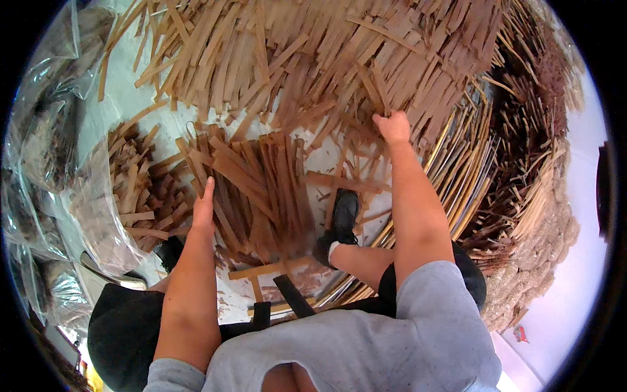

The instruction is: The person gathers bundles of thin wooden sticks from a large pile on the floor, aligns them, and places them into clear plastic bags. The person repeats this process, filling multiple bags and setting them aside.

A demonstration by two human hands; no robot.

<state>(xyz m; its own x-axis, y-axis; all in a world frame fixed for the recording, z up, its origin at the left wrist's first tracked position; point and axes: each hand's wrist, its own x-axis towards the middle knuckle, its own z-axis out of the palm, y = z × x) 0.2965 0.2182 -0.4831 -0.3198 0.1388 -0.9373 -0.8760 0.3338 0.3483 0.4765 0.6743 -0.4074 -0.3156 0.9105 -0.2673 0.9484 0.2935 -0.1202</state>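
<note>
My right hand (394, 127) is closed on a few thin brown wooden strips (373, 87) at the near edge of a large heap. My left hand (204, 204) rests against the left side of a loose upright bundle of brown strips (258, 189). Its visible finger or thumb is stretched out, while the others are mostly hidden by the strips. The bundle stands between my legs, with a few strips lying slantwise over it. Beyond both hands spreads the large heap of brown strips (287, 46), layered in a fan.
A clear plastic bag (98, 202) with shorter strips stands at the left, near more plastic-wrapped bundles (52, 144). Long thin canes (457, 170) and dark stick bundles (522, 144) line the right. A black shoe (345, 212) is beside the bundle. Light wooden slats (261, 269) lie close to me.
</note>
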